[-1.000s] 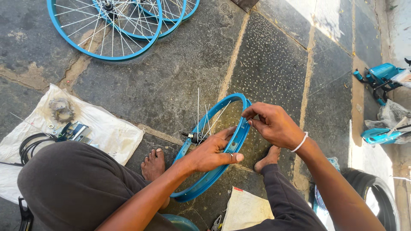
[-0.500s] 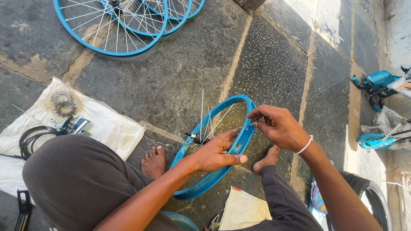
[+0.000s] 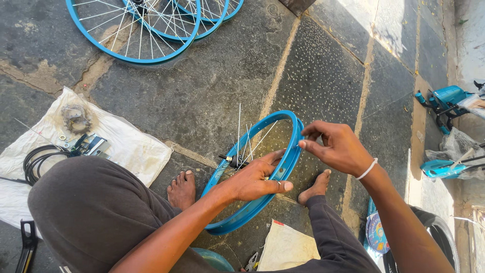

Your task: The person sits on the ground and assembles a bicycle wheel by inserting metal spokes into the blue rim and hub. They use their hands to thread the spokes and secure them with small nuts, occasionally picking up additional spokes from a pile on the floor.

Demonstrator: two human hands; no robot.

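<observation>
The right hand (image 3: 339, 149) has slid along the blue rim (image 3: 252, 210) to its upper edge, fingertips pinching there. The left hand (image 3: 255, 178) grips the rim, upright between bare feet on the stone floor (image 3: 202, 91); loose spokes (image 3: 247, 141) remain unlaced.

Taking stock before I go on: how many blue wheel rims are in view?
3, perhaps more. One rim stands between the feet, gripped by the left hand, right hand at its top. Two spoked wheels overlap on the paving above, partly cropped.

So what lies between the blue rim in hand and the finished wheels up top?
Head view: only bare stone paving between the blue rim and the spoked wheels.
</observation>
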